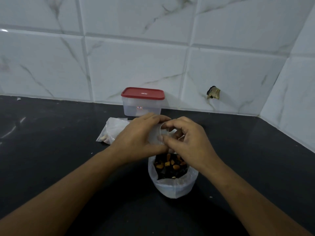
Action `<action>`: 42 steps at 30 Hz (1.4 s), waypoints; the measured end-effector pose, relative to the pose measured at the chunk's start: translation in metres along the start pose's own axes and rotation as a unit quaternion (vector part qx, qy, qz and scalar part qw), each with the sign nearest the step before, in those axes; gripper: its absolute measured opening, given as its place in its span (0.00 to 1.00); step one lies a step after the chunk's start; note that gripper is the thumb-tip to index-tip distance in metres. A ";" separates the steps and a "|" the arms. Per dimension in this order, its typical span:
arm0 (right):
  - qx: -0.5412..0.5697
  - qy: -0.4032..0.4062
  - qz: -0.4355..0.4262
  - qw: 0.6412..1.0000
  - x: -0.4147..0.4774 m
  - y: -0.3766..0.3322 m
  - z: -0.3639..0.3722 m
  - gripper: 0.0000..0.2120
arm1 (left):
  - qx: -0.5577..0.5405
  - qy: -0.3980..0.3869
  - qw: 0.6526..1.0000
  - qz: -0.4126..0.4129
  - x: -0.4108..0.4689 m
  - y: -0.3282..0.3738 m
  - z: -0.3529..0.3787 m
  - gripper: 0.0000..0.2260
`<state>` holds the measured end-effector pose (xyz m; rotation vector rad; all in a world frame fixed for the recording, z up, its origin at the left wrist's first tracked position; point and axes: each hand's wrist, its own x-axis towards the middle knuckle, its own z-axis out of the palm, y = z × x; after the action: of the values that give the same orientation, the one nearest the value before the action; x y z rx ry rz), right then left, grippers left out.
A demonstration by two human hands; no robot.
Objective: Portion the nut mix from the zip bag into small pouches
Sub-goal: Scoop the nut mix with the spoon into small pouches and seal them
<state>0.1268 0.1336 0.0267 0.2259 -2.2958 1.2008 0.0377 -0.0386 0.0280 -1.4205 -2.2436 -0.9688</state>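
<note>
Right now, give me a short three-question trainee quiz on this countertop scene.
1. True or false: the red-lidded container stands by the tiled wall with its lid on.
2. Multiple choice: the open zip bag of nut mix sits A) left of the container, B) on the counter, nearest the person and partly under the right hand, C) inside the container.
3. Short answer: what do the left hand and the right hand hold between them?

Key: 1 true; 2 B; 3 a small clear pouch, pinched by both hands.
</note>
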 end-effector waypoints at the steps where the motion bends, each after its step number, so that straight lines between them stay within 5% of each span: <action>1: 0.007 -0.001 0.000 1.000 0.000 0.000 -0.001 0.09 | -0.002 0.007 1.000 -0.007 0.000 0.000 0.000 0.29; 5: 0.006 0.053 -0.002 0.999 0.005 -0.001 -0.015 0.08 | -0.016 0.046 0.998 -0.043 -0.001 -0.003 -0.001 0.25; 8: -0.155 0.103 0.018 0.982 0.012 0.012 -0.037 0.13 | -0.048 0.059 0.993 -0.086 -0.001 -0.007 0.001 0.22; 16: -0.251 -0.063 0.234 0.937 0.015 0.042 -0.068 0.29 | -0.090 0.038 0.985 -0.145 -0.004 -0.011 0.008 0.24; 27: 0.071 -0.065 0.191 0.977 0.013 0.027 -0.036 0.05 | -0.053 0.001 0.987 -0.153 -0.006 -0.021 0.013 0.18; 42: -0.107 -0.138 0.139 0.975 0.010 0.013 -0.040 0.09 | 0.038 -0.032 0.986 -0.159 -0.009 -0.024 0.023 0.22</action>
<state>0.1291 0.1746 0.0413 -0.0118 -2.7507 1.0960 0.0230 -0.0355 -0.0034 -1.0955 -2.5793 -0.9289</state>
